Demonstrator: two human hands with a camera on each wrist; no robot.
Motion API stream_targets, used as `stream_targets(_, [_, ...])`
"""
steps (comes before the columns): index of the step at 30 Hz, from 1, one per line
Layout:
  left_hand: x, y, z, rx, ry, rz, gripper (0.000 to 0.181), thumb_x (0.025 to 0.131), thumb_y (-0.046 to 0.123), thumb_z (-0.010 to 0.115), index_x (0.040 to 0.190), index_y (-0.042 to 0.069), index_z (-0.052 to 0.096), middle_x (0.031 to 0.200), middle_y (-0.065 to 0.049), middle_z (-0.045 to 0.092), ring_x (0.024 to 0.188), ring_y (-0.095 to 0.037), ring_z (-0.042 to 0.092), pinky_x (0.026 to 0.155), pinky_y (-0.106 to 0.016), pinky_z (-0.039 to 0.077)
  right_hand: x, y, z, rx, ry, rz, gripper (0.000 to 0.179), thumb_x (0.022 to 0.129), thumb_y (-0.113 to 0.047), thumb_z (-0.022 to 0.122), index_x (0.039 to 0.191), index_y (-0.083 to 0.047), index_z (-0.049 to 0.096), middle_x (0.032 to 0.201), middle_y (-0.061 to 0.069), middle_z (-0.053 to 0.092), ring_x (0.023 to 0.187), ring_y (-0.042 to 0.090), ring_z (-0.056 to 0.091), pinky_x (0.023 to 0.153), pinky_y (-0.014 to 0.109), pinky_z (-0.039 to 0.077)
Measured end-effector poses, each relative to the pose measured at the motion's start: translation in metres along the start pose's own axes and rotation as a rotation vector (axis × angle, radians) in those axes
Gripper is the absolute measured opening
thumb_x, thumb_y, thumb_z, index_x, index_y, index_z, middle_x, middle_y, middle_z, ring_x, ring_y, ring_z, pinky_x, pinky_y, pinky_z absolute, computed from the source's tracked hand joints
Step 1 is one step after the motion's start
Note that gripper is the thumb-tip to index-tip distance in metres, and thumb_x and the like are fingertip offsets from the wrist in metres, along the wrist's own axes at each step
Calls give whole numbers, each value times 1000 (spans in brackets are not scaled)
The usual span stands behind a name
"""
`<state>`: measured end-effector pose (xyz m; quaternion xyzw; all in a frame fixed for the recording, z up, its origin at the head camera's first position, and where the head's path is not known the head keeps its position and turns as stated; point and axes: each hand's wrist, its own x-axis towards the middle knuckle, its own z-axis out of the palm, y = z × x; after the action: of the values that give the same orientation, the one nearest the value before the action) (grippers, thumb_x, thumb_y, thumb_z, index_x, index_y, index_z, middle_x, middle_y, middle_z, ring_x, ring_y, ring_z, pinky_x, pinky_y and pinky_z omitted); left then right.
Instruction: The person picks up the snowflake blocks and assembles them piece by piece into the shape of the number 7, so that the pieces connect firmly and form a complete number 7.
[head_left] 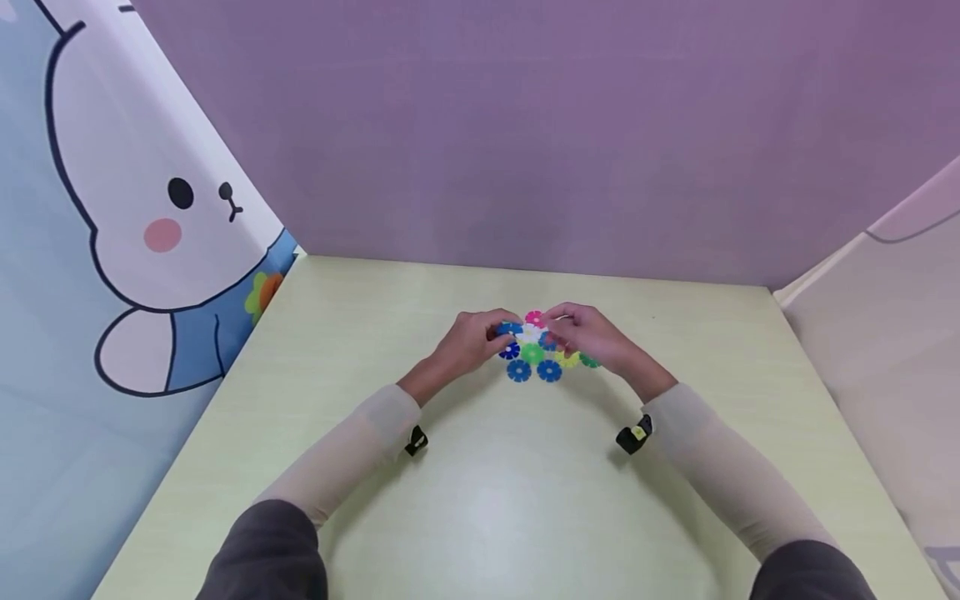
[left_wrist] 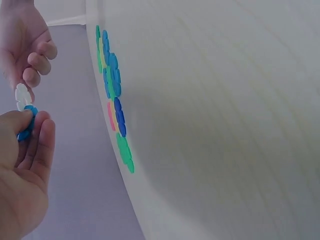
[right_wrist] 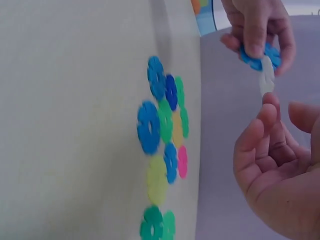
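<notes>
From my remote station, I saw the person's left hand pinching a blue, flower-edged, plastic-looking disc between thumb and fingers. A white disc of the same notched shape met it at the edge, set at an angle; I could not tell whether their slots were engaged. Both were raised above the pale, wood-grained table, between the two hands. The right hand was loosely bent, its thumb well apart from its fingers, one fingertip at the white disc's near end without gripping it.

Below, more notched discs lay in a cluster on the table: a light green disc, a dark blue disc, a yellow disc, a pink disc and a deeper green disc among them. A plain purple backdrop stood behind the table.
</notes>
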<state>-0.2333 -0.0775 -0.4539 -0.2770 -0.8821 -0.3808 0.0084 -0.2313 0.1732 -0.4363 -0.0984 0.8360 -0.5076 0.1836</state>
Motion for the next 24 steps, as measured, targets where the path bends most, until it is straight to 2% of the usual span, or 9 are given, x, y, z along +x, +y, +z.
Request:
stream_targets(4, [1, 0, 0, -17, -14, -52, 27, 98, 20, 70, 124, 19, 71, 101, -1, 74, 77, -15, 62, 65, -18, 55, 0, 5, -12, -51, 34, 1, 30, 107, -28, 52, 132, -11, 58, 119, 26, 65, 103, 42, 62, 89, 47, 59])
stream_targets(6, [1, 0, 0, -11, -15, -60, 28, 98, 21, 70, 125, 20, 70, 102, -1, 74, 79, -15, 62, 65, -18, 55, -1, 7, -18, -87, 54, 1, 29, 107, -25, 52, 131, -9, 59, 120, 27, 65, 102, 42, 62, 90, 49, 58])
stream_targets(9, [1, -1, -1, -9, -18, -68, 29, 98, 22, 70, 126, 20, 69, 103, -1, 74, 80, -16, 62, 66, -19, 54, -4, 14, -27, -190, 101, -9, 29, 106, -23, 55, 129, -8, 61, 117, 22, 67, 100, 37, 63, 87, 44, 58])
stream_targets(14, [1, -1, -2, -16, -14, -81, 29, 98, 22, 70, 127, 20, 69, 104, -1, 73, 81, -17, 62, 67, -20, 55, -9, 27, -36, -434, 168, -22, 29, 102, -21, 60, 125, -3, 64, 110, 13, 67, 97, 27, 63, 79, 34, 54])
stream_targets(18, [1, -3, -2, -27, -10, -68, 29, 98, 21, 70, 127, 19, 69, 102, -1, 72, 81, -17, 61, 66, -20, 54, -11, 38, -37, -523, 157, 18, 27, 100, -19, 65, 120, -2, 65, 107, 13, 68, 93, 25, 63, 74, 33, 55])
stream_targets(24, [1, -5, -1, -24, -6, -64, 30, 98, 21, 69, 128, 18, 68, 97, -1, 70, 79, -17, 59, 63, -20, 51, -13, 52, -36, -604, 114, 65, 33, 96, -20, 70, 121, 0, 64, 109, 17, 69, 95, 27, 63, 82, 39, 56])
